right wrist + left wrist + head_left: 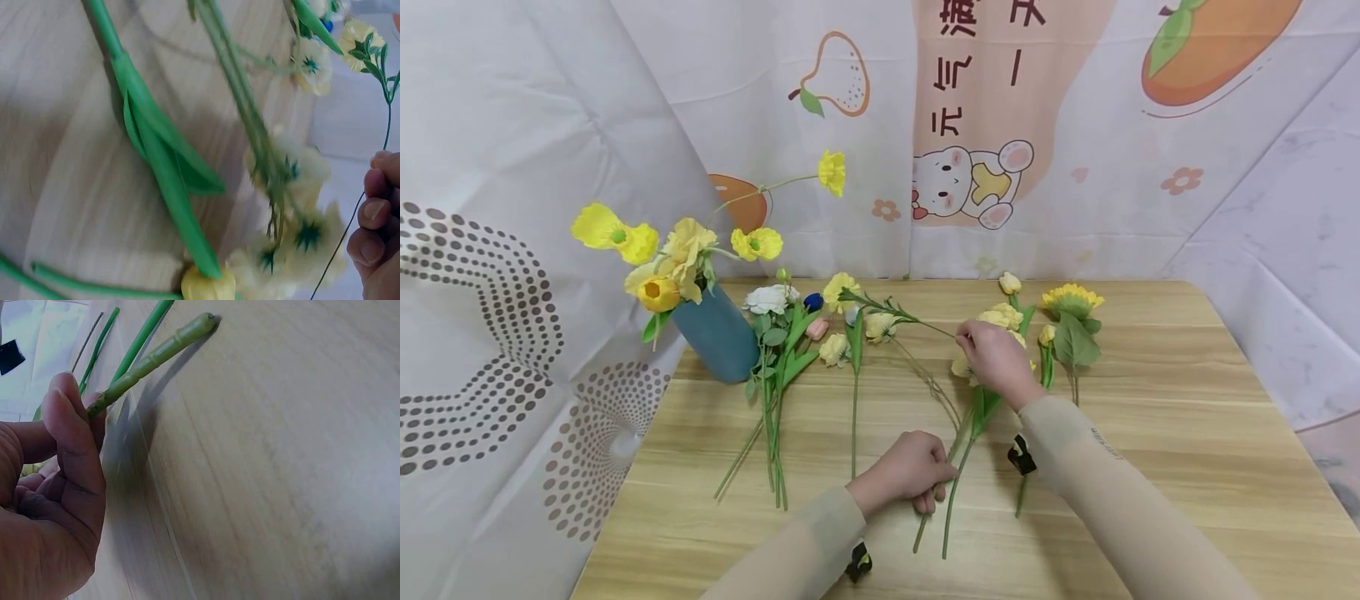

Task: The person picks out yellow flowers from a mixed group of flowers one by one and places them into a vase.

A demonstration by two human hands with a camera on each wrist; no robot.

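Observation:
My left hand point(913, 468) pinches the thick green stem point(156, 359) of a pale yellow, many-headed artificial flower point(309, 234). That stem's cut end sticks out beyond the fingertips in the left wrist view. Farther up and to the right, my right hand point(1000, 362) pinches a thin dark stem with a leafy spray point(887, 308) and a yellow bloom point(361, 44) pointing left. Below the right hand lies a yellow tulip with broad leaves point(169, 150), its stem beside the left hand. The right hand partly hides the pale blooms point(1000, 317).
A blue vase point(718, 337) with yellow flowers point(617, 235) leans at the table's left. Near it lie white roses point(767, 300) and tulips. A sunflower point(1072, 300) and another small yellow tulip point(1047, 335) lie at right. A printed curtain point(850, 208) hangs behind the wooden table point(1172, 433).

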